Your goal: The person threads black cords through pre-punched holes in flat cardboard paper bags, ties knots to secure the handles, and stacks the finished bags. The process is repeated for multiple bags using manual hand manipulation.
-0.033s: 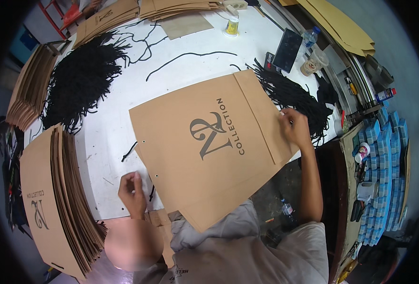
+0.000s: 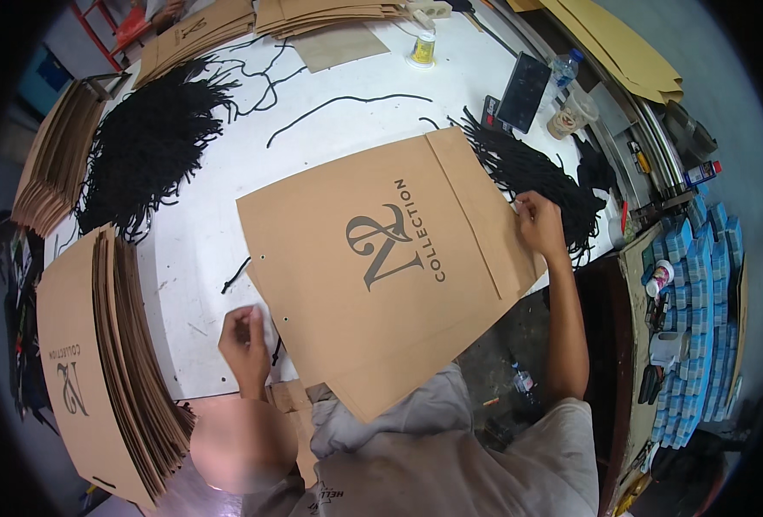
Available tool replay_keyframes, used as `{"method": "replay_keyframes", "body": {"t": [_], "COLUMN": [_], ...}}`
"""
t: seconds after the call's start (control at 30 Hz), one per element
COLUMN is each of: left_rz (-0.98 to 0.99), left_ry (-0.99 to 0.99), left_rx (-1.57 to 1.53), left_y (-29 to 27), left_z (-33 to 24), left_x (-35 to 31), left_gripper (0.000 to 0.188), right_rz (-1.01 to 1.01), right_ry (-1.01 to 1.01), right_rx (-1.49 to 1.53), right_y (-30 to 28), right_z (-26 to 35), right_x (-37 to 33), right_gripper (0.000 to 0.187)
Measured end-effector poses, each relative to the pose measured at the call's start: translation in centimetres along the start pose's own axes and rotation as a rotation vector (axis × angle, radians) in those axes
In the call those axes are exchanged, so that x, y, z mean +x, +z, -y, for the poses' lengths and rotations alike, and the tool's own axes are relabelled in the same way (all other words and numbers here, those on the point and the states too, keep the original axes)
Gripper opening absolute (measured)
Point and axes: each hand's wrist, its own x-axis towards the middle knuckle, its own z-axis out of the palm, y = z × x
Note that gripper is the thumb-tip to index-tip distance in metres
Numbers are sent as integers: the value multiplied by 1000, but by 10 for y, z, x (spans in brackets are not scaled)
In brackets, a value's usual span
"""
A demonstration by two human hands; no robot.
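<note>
A brown paper bag (image 2: pixel 330 258) with a dark printed logo lies flat and slanted across the table's near edge, its lower corner over my lap. Two small punched holes show along its left side, and short black cord ends (image 2: pixel 237 276) stick out beside that side. My left hand (image 2: pixel 245 345) hovers just left of the bag, fingers curled together; whatever they may hold is hidden. At the bag's right edge, by a bundle of black cords (image 2: pixel 541 177), my right hand (image 2: pixel 542 226) has its fingertips pinched. I cannot make out what is between them.
Stacked brown bags (image 2: pixel 97 345) stand at the left, below a large heap of black cords (image 2: pixel 149 155). A single cord (image 2: pixel 347 97) lies behind the bag. At the back right are a phone (image 2: pixel 522 90), a plastic cup (image 2: pixel 571 114) and a bottle (image 2: pixel 565 67). Blue-and-white bundles (image 2: pixel 692 327) fill the right.
My left hand has shifted slightly up and to the right. My right hand has moved a little up and right along the bag's edge. The bag has barely moved.
</note>
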Motion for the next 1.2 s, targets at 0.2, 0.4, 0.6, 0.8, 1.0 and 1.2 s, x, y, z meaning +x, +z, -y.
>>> {"method": "replay_keyframes", "body": {"t": [0.2,0.4,0.6,0.8,1.0,1.2], "left_rz": [117,192,301,139,46,72], "left_ry": [-69,-179,-234,-187,-148,-205], "left_rx": [80,-273,-48,-93,-193,-249], "left_y": [29,2,-27,-6,11,11], "left_z": [-34,-36,-30,-20,-10,-11], "left_x": [4,-29,-52,-33,-17,-15], "left_gripper": [25,32,30,25,27,29], "right_rz": [-21,-372,378,548,529,386], "right_ry": [155,-195,-485,-142,-193,-340], "right_rx": [-339,78,-5,33,81,-115], "right_y": [18,27,41,18,22,42], "right_z": [-41,66,124,150,152,152], "right_x": [24,-6,-82,-71,-78,-88], "right_gripper": [12,9,9,9,12,14]}}
